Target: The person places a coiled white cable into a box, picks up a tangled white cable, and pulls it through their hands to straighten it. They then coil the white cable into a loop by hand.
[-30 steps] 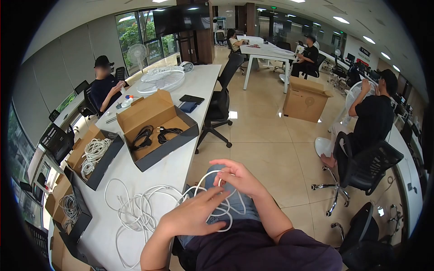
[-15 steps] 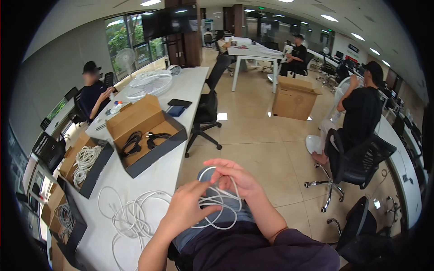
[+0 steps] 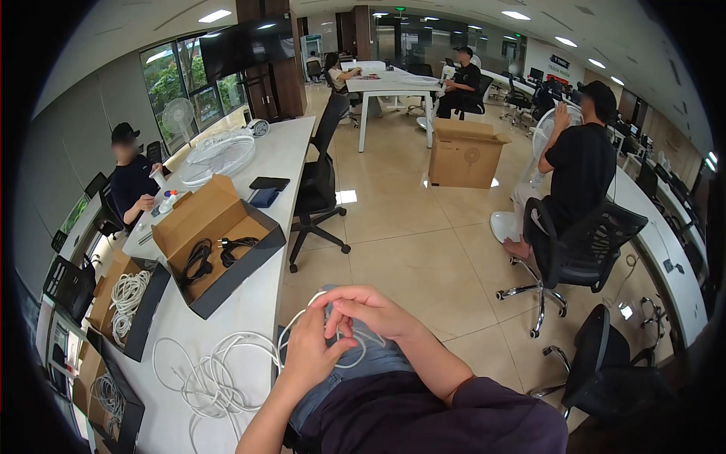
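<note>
Both hands meet above my lap with a white cable (image 3: 283, 338) running through them. My left hand (image 3: 308, 349) is closed around the cable, with its thumb held out to the side. The fingers of my right hand (image 3: 373, 311) are bent over the left fingertips and pinch the cable there; the exact grip is partly hidden. A loose loop hangs below the hands over my jeans. To the left, the rest of the white cable lies in a tangled pile (image 3: 219, 374) on the white table (image 3: 253, 306), joined to the strand at my hands.
An open box (image 3: 240, 276) with black power cords sits on the table. Boxes of white cables (image 3: 130, 299) and grey cables (image 3: 110, 397) stand left. Beyond are fan grilles (image 3: 219, 157), a phone (image 3: 269, 183) and office chairs (image 3: 321, 185). Co-workers sit around; a carton (image 3: 465, 155) stands on the floor.
My view has turned slightly right. The hands have come closer together, the right one over the left fingers. Fewer cable loops show between them than before.
</note>
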A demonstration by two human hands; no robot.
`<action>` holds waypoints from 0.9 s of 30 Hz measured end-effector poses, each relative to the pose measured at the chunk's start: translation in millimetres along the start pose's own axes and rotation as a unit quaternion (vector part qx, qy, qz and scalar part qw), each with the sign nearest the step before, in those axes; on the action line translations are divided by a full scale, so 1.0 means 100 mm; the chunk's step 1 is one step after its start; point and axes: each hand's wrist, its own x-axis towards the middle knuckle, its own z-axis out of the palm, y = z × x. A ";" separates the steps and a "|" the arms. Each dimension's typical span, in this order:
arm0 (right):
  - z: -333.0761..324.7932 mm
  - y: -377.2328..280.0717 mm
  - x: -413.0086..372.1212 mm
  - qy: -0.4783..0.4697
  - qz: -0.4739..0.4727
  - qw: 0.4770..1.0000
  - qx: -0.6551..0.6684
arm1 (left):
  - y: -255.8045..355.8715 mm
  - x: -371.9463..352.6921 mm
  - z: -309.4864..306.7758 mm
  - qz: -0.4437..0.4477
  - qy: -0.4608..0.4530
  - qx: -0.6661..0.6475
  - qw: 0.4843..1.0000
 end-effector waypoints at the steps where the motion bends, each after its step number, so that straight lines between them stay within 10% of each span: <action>1: -0.01 -0.02 -0.02 0.011 -0.027 0.999 -0.015 | -0.02 0.01 0.00 -0.020 -0.005 -0.010 1.000; 13: 0.02 -0.46 -0.29 0.122 -0.224 0.967 0.012 | 0.42 -0.03 -0.38 0.027 -0.084 0.067 0.994; 21: -0.49 -0.39 -0.23 0.254 -0.237 0.925 0.155 | 0.32 -0.17 -1.10 0.081 0.042 -0.262 0.961; 27: -0.56 -0.23 -0.11 0.294 -0.213 0.920 0.144 | 0.46 -0.29 -1.59 0.006 0.261 -0.614 0.745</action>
